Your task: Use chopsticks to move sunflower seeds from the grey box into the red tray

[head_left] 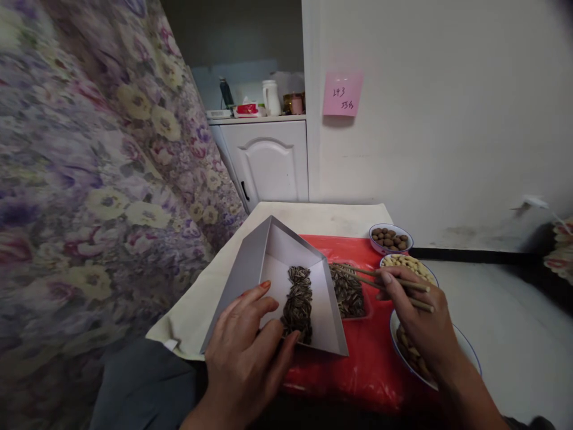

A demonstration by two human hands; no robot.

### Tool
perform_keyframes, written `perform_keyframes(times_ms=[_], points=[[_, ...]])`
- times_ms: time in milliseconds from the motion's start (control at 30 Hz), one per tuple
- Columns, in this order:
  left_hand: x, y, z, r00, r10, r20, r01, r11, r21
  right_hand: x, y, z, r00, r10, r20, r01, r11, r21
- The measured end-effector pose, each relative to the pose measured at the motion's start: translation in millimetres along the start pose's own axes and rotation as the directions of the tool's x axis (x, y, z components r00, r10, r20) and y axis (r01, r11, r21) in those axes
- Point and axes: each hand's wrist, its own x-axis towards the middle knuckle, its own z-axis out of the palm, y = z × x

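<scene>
My right hand [416, 310] grips a pair of wooden chopsticks [412, 292]. Their tips reach left to the sunflower seeds [347, 292] in a clear shallow tray [364, 310]; whether a seed is pinched between them is too small to tell. With fingers apart, my left hand [250, 343] rests at the near left side of a grey-white angular box [280, 245], partly over its inside. A long pile of sunflower seeds [299, 301] lies within this box. Under my right wrist, a blue-rimmed bowl [470, 355] holds brown nuts, partly hidden.
Behind my right hand stand a bowl of peanuts [409, 263] and a bowl of round brown nuts [389, 237]. Red plastic [322, 376] covers part of the cream tabletop [331, 212]. A floral curtain [111, 197] hangs at left; a white cabinet [268, 155] stands behind.
</scene>
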Motion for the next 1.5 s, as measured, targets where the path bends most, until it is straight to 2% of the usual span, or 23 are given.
perform_keyframes(times_ms=[100,167,300,433,600,867,1133,1400,1500], points=[[0,0,0.2,1.000,0.008,-0.002,-0.008,1.000,0.003,0,0,-1,1.000,0.002,0.009,-0.002,1.000,-0.004],[0,1,0.1,1.000,0.010,0.002,-0.010,1.000,-0.001,0,1,7,0.999,-0.006,0.036,0.005,0.999,0.041],[0,2,-0.1,1.000,0.000,0.001,0.000,1.000,-0.001,-3,12,41,0.989,-0.032,0.147,0.010,0.990,0.144],[0,2,-0.4,1.000,-0.009,-0.002,0.009,1.000,0.003,-6,30,75,0.983,-0.069,0.169,0.045,0.989,0.142],[-1,1,-0.8,1.000,-0.015,-0.007,0.015,1.000,0.007,-8,40,90,0.980,-0.093,0.174,0.075,0.991,0.111],[-2,2,-1.1,1.000,-0.022,-0.003,0.022,1.000,0.003,-7,34,83,0.983,-0.062,0.172,0.043,0.993,0.112],[-2,0,-0.6,1.000,-0.007,0.002,0.007,1.000,0.013,-8,21,62,0.986,-0.011,0.168,-0.014,0.989,0.145],[-1,1,-0.7,1.000,-0.001,0.008,0.001,1.000,0.026,-4,13,49,0.988,-0.068,0.141,0.055,0.994,0.091],[-1,1,-0.3,1.000,-0.006,-0.001,0.006,1.000,0.024,-4,10,37,0.991,-0.067,0.117,0.059,0.996,0.071]])
